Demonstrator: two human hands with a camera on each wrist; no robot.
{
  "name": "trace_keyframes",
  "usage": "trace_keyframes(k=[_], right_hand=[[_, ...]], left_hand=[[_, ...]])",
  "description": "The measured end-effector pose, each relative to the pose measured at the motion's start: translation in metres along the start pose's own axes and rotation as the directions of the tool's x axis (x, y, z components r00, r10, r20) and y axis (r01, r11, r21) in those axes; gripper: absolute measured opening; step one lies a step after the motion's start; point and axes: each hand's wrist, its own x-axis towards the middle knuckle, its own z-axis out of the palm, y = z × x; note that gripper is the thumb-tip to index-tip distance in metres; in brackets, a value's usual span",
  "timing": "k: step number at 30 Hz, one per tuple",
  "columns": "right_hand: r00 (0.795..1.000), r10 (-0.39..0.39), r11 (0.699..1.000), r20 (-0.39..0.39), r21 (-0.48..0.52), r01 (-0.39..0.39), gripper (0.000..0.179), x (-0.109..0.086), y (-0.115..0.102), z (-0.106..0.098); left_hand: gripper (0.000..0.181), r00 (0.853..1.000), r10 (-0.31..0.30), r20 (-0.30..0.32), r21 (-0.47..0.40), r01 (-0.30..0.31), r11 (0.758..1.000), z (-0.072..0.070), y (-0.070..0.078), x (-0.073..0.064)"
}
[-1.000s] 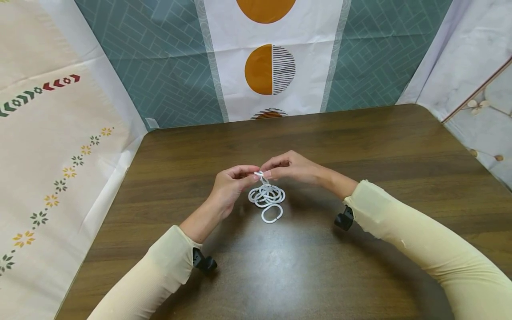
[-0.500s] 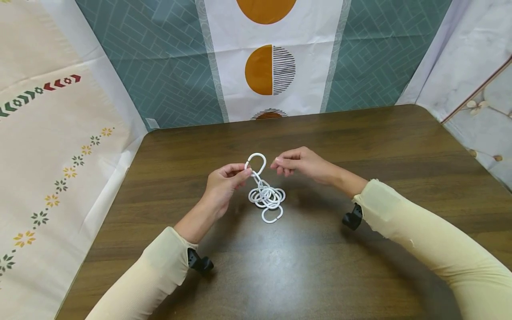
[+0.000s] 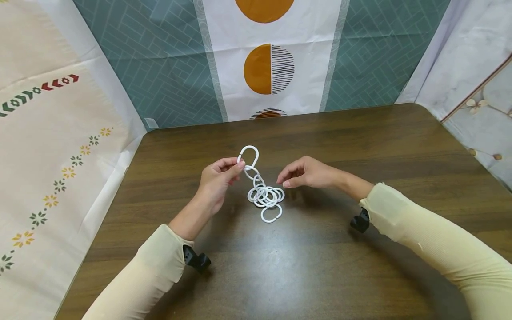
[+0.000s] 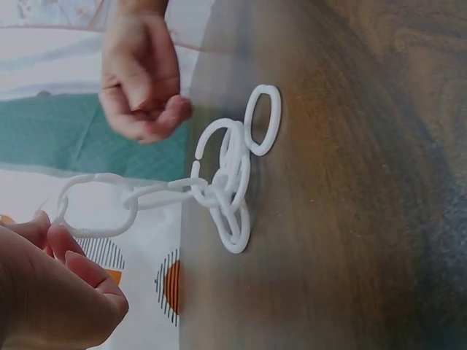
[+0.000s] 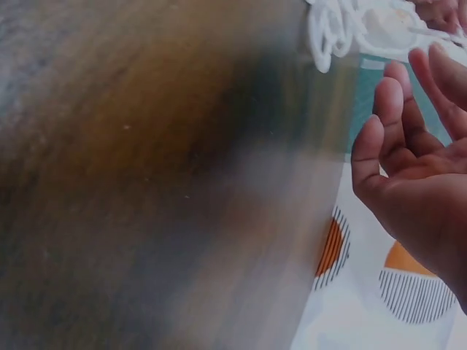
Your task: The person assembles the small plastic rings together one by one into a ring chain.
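While the left hand (image 3: 219, 178) pinches the top ring of a chain of white plastic rings (image 3: 262, 192) between thumb and fingertips, lifting that end clear of the brown wooden table (image 3: 320, 266), the rest of the chain lies heaped on the tabletop between the two hands. Just beside the heap, the right hand (image 3: 306, 172) hovers with fingers loosely curled, holding nothing and not touching the rings. Behind the table hangs a patterned backdrop (image 3: 268, 66) with orange circles and teal panels; a floral cloth (image 3: 52, 169) drapes along the left edge. Nothing stands between either hand and the heap.
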Motion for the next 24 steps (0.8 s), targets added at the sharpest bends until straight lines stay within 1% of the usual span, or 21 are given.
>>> trace_keyframes(k=[3,6,8,10,13,19,22,24], right_hand=[[0.996,-0.016,0.999,0.089,-0.03,0.019,0.02,0.001,0.003,0.007],[0.984,-0.026,0.998,0.177,-0.055,0.037,0.021,0.002,0.003,0.017],[0.976,-0.033,0.995,0.217,-0.087,0.053,0.024,0.004,0.003,0.023],[0.97,-0.047,0.988,0.241,-0.13,0.08,0.029,0.005,0.003,0.029],[0.968,-0.062,0.971,0.243,-0.21,0.115,0.036,0.008,0.004,0.036],[0.972,-0.069,0.918,0.226,-0.366,0.151,0.046,0.01,0.005,0.047],[0.974,-0.074,0.895,0.216,-0.417,0.161,0.047,0.011,0.005,0.05],[0.975,-0.081,0.885,0.206,-0.436,0.166,0.046,0.011,0.006,0.051]], left_hand=[[0.016,1.0,0.0,0.002,0.007,0.0,1.0,-0.001,0.002,0.001],[0.017,1.0,-0.005,0.008,0.003,0.005,1.0,-0.001,0.003,0.002],[0.016,1.0,-0.006,0.008,0.001,0.006,1.0,-0.001,0.003,0.003],[0.016,1.0,-0.01,0.006,-0.001,0.01,1.0,-0.001,0.002,0.004],[0.014,1.0,-0.016,0.004,-0.009,0.016,1.0,0.0,0.002,0.004],[0.011,1.0,-0.023,0.01,-0.03,0.024,0.999,0.001,-0.001,0.003],[0.009,1.0,-0.026,0.013,-0.039,0.026,0.999,0.001,-0.002,0.004],[0.008,1.0,-0.024,0.016,-0.044,0.025,0.999,0.001,-0.002,0.004]])
